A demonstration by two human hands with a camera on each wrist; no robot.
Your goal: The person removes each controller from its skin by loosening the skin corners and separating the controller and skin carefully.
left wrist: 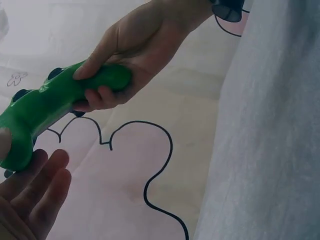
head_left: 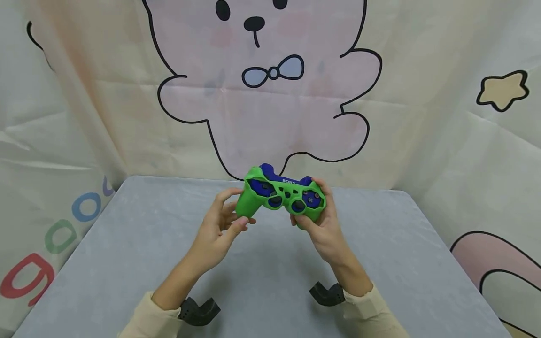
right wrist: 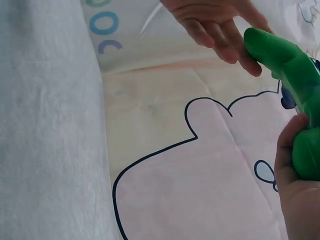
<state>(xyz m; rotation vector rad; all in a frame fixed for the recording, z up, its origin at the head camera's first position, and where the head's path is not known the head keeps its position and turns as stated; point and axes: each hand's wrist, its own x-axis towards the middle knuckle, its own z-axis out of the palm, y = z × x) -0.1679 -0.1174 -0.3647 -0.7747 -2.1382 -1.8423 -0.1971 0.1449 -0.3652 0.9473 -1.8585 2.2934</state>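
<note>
A blue game controller in a bright green silicone cover (head_left: 281, 191) is held up above the table, tilted down to the right, its button side facing the head camera. My right hand (head_left: 325, 234) grips its right handle, thumb in front and fingers curled behind. Beside the left handle is my left hand (head_left: 213, 239), its fingers spread and loosely bent, with thumb and fingertips at the handle's lower end. In the left wrist view, the left fingers (left wrist: 42, 195) reach under the green handle. The right wrist view shows the controller's green back edge (right wrist: 270, 47).
A grey cloth-covered table (head_left: 262, 291) lies below. Behind it hangs a pale curtain (head_left: 127, 117) with a cartoon bear, and printed side curtains stand at left and right. Black camera mounts (head_left: 199, 311) sit on both wrists at the sleeve cuffs.
</note>
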